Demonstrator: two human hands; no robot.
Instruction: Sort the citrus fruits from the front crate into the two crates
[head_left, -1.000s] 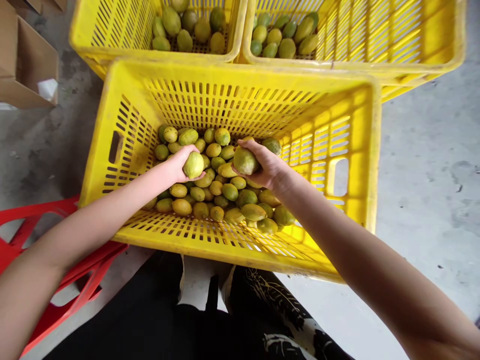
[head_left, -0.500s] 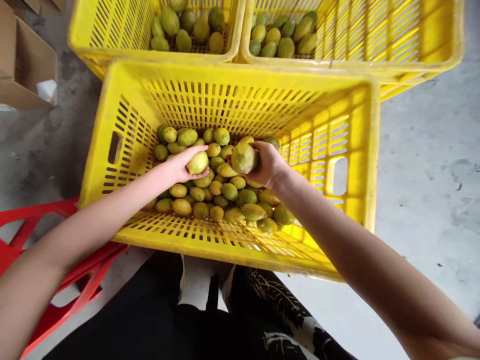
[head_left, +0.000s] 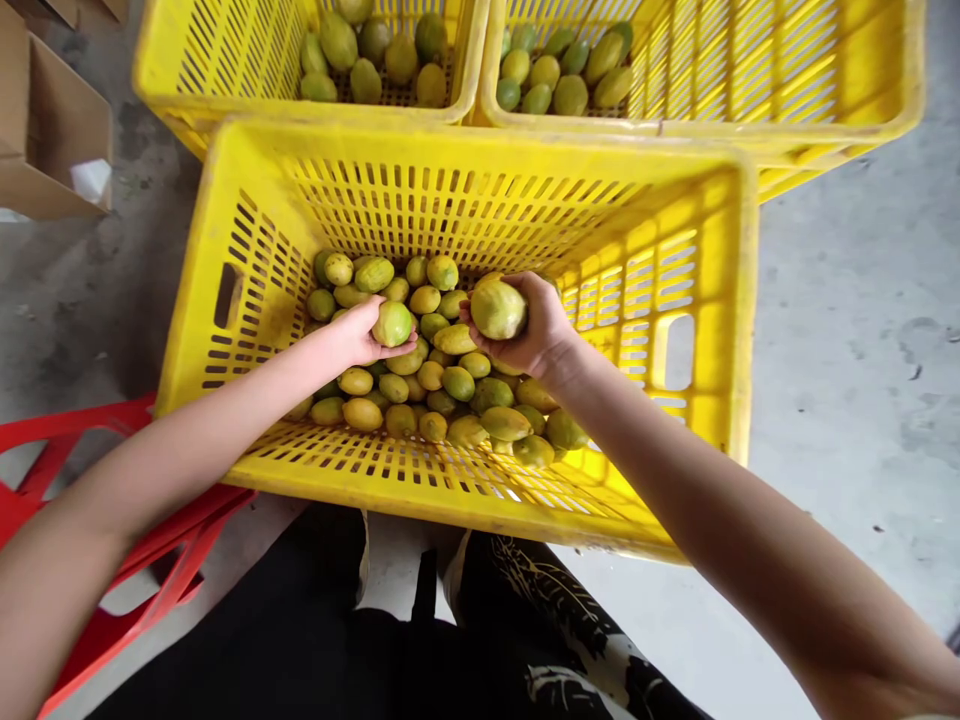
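The two far crates [head_left: 480, 95] are cut off by the top edge. The near crate's [head_left: 225, 190] floor lies mostly hidden under fruit [head_left: 442, 385]. The red stool [head_left: 45, 440] runs off left.

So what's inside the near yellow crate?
The near crate holds a pile of green-yellow fruits; both hands are inside, each gripping one. Lower fruits and the floor beneath are covered.

**Both fruits turned and lifted a little**

The right hand [head_left: 536, 330] has raised its larger fruit [head_left: 498, 309] slightly and rolled it, so the pale side now faces up. The left hand [head_left: 358, 335] has turned its smaller fruit [head_left: 392, 323]; its greener side shows now.
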